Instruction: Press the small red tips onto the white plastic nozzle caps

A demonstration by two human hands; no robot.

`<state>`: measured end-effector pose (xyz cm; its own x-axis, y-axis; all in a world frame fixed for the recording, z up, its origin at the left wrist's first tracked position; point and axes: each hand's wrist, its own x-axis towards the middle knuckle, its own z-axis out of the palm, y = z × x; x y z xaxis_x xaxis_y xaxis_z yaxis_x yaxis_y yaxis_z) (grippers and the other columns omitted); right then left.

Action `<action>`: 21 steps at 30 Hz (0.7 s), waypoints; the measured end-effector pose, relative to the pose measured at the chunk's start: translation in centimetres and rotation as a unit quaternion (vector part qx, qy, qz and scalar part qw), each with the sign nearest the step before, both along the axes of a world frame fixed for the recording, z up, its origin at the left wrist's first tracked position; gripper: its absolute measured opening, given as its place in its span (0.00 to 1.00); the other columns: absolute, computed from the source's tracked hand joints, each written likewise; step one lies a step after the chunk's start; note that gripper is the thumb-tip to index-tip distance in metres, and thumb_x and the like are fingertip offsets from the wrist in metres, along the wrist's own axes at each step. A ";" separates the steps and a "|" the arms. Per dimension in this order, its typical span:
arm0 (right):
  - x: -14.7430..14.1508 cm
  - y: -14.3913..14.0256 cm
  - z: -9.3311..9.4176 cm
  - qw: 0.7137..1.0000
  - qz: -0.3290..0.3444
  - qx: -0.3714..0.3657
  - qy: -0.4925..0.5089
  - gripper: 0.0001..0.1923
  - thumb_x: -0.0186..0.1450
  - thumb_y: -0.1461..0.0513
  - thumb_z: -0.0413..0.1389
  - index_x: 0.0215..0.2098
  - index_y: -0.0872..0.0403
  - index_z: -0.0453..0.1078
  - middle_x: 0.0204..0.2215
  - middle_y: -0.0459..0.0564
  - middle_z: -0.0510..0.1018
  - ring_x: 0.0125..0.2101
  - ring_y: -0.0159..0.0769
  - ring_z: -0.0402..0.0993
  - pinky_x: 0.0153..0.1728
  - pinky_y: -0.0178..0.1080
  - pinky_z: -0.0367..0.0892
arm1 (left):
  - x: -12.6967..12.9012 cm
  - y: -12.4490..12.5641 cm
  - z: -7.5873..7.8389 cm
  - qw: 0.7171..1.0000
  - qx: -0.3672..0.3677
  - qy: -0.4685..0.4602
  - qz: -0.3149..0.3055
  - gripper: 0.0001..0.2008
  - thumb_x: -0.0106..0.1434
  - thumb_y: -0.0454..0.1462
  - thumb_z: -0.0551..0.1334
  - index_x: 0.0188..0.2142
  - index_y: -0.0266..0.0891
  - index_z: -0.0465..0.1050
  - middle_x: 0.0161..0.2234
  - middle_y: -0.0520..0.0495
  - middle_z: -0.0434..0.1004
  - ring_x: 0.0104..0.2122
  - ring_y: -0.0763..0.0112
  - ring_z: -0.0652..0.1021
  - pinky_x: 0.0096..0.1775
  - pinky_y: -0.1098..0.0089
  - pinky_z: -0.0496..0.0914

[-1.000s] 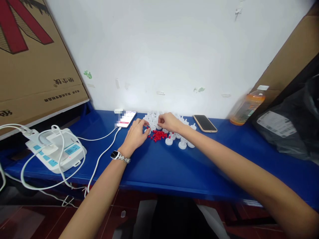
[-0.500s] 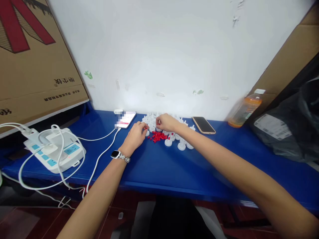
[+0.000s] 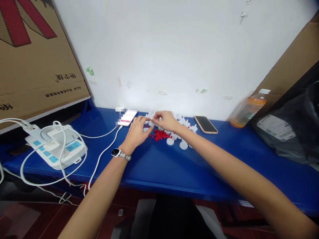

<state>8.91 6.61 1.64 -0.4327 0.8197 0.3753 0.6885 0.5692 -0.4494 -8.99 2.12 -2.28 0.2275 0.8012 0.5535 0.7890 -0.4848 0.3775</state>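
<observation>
Left hand (image 3: 136, 132), right hand (image 3: 166, 120) close together, grip unclear, hiding some white pieces (image 3: 183, 145) | phone (image 3: 206, 124), bottle (image 3: 249, 109) rightward | power strip (image 3: 63, 162) leftward

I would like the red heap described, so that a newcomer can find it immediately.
Start at the blue table against the white wall. Near the middle, right of the left hand and nearer the camera than the right hand, lies the red heap. Its tiny, loose pieces are bright red, while the neighbouring white parts are bigger.
</observation>
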 end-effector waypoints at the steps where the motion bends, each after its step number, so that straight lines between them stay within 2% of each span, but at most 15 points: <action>1: 0.1 -0.6 0.2 0.999 0.006 -0.009 0.040 0.11 0.65 0.56 0.57 0.35 0.55 0.77 0.31 0.46 0.81 0.32 0.33 0.71 0.39 0.37 0.59 | 0.1 -0.1 0.1 1.000 0.009 -0.006 -0.016 0.16 0.67 0.45 0.60 0.52 0.41 0.70 0.47 0.44 0.74 0.49 0.56 0.71 0.52 0.56 0.67; 4: 0.4 -2.4 0.3 0.994 0.014 -0.033 0.106 0.14 0.67 0.55 0.55 0.34 0.56 0.77 0.29 0.47 0.80 0.29 0.32 0.69 0.33 0.35 0.59 | 0.0 -0.1 0.3 0.998 0.005 -0.018 -0.052 0.15 0.69 0.45 0.58 0.51 0.42 0.70 0.43 0.45 0.76 0.44 0.59 0.73 0.46 0.59 0.69; 6: 0.5 -3.5 0.1 0.995 -0.006 -0.022 0.098 0.15 0.68 0.56 0.53 0.36 0.56 0.78 0.29 0.48 0.80 0.30 0.33 0.69 0.35 0.36 0.59 | -0.2 0.1 0.2 0.998 -0.004 -0.024 -0.056 0.15 0.70 0.45 0.56 0.50 0.41 0.70 0.42 0.44 0.76 0.43 0.59 0.73 0.45 0.60 0.69; 9: 0.5 -4.4 -0.5 1.000 0.007 0.020 -0.023 0.11 0.67 0.57 0.55 0.38 0.53 0.77 0.33 0.49 0.79 0.37 0.38 0.70 0.44 0.40 0.58 | -0.7 0.4 0.1 0.998 -0.004 -0.045 -0.047 0.17 0.71 0.45 0.55 0.52 0.38 0.70 0.45 0.42 0.75 0.44 0.60 0.74 0.48 0.60 0.69; 13: -0.2 -4.5 -1.1 0.968 0.083 0.082 -0.224 0.10 0.67 0.56 0.56 0.37 0.53 0.76 0.38 0.55 0.76 0.44 0.46 0.67 0.48 0.46 0.54 | -0.8 0.5 0.2 0.996 -0.025 -0.067 -0.055 0.19 0.73 0.47 0.51 0.53 0.37 0.68 0.47 0.41 0.75 0.42 0.61 0.74 0.48 0.59 0.69; 16: -1.0 -4.2 -1.2 0.954 0.093 0.095 -0.269 0.09 0.67 0.59 0.55 0.38 0.54 0.75 0.41 0.57 0.76 0.45 0.47 0.66 0.47 0.47 0.53 | -0.8 0.5 0.2 0.996 -0.028 -0.069 -0.054 0.19 0.73 0.48 0.50 0.52 0.38 0.69 0.47 0.41 0.76 0.43 0.61 0.74 0.49 0.59 0.68; 21: -1.4 -3.5 -1.6 0.953 0.094 0.091 -0.273 0.09 0.69 0.62 0.51 0.38 0.56 0.74 0.41 0.56 0.77 0.44 0.46 0.66 0.46 0.47 0.53 | -0.9 0.7 0.0 0.996 -0.029 -0.069 -0.055 0.19 0.72 0.47 0.51 0.52 0.38 0.69 0.49 0.41 0.75 0.46 0.60 0.74 0.52 0.59 0.67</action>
